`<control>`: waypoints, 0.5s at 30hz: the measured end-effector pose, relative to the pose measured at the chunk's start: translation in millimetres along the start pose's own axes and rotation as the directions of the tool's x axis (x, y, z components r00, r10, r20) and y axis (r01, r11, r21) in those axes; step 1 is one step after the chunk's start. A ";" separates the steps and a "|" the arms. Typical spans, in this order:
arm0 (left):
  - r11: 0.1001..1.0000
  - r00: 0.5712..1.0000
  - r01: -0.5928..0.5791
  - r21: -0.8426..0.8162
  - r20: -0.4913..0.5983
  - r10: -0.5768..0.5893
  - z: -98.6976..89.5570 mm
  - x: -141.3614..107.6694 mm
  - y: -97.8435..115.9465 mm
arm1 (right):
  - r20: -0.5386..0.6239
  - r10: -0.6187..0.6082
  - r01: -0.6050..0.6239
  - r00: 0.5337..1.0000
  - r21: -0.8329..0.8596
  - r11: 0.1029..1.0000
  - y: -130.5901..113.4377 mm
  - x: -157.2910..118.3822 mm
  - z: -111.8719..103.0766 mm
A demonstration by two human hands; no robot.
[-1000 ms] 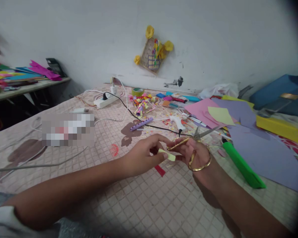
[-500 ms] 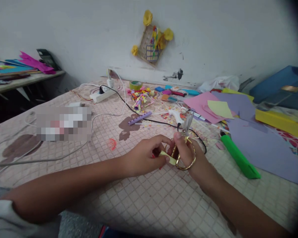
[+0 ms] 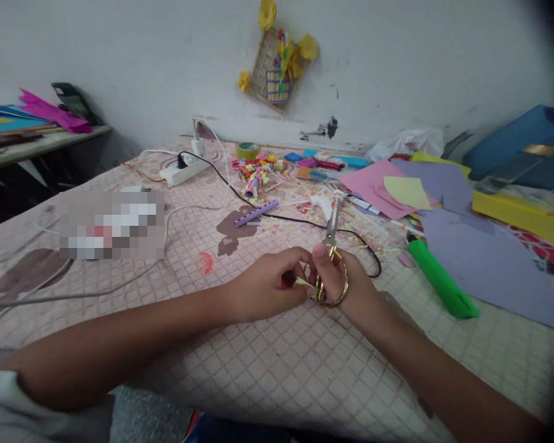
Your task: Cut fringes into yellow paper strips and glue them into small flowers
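Observation:
My right hand [image 3: 346, 277] is closed around a pair of scissors [image 3: 333, 224] with gold handles, their blades pointing up and away from me, close together. My left hand [image 3: 277, 286] pinches a small strip of pale yellow paper [image 3: 305, 283] between thumb and fingers, right beside the gold handles. Both hands meet over the table, and their fingertips partly hide the strip. Something red shows inside the curl of my left hand. Beyond the hands lies a purple paper tube [image 3: 256, 213] with a row of dark holes.
A white glue gun [image 3: 323, 204] lies among paper scraps, its black cord curving past the hands. To the right are a green cutter-like tool [image 3: 443, 280] and purple sheets [image 3: 493, 264]. A power strip [image 3: 184, 171], tape roll [image 3: 248, 150] and a heap of paper pieces [image 3: 258, 175] sit behind.
The scissors have swung more upright with their blades closer together, and my right hand has moved slightly left toward the left hand. The yellow strip is now more hidden. The view has shifted slightly.

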State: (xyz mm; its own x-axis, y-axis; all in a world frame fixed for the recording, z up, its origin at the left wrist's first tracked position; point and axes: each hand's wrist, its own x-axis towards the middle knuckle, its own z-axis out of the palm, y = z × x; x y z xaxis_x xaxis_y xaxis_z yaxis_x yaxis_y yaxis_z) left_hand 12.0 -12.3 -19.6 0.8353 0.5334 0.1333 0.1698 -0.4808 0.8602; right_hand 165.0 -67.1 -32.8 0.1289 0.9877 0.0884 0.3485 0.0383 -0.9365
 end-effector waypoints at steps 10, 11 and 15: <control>0.997 0.996 0.075 0.009 -0.043 -0.074 -0.4 -2.1 5.2 | 0.023 0.017 -0.018 1.000 0.048 0.999 0.6 -0.6 -2.7; 0.995 0.994 0.098 0.021 -0.055 -0.097 -0.3 -2.2 5.7 | 0.015 0.021 -0.022 1.000 0.049 0.999 2.1 -0.4 -2.5; 0.985 0.988 0.155 0.077 -0.018 -0.154 -0.4 -1.3 5.4 | 0.003 0.049 -0.049 0.999 0.072 0.996 9.4 1.3 -0.9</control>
State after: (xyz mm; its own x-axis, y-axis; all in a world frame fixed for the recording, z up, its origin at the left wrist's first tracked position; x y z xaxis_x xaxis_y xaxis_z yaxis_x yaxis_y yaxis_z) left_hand 11.7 -15.3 -14.9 0.7899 0.6132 0.0081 0.3368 -0.4448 0.8299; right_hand 169.2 -65.6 -41.2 0.1433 0.9888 0.0419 0.2742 0.0010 -0.9617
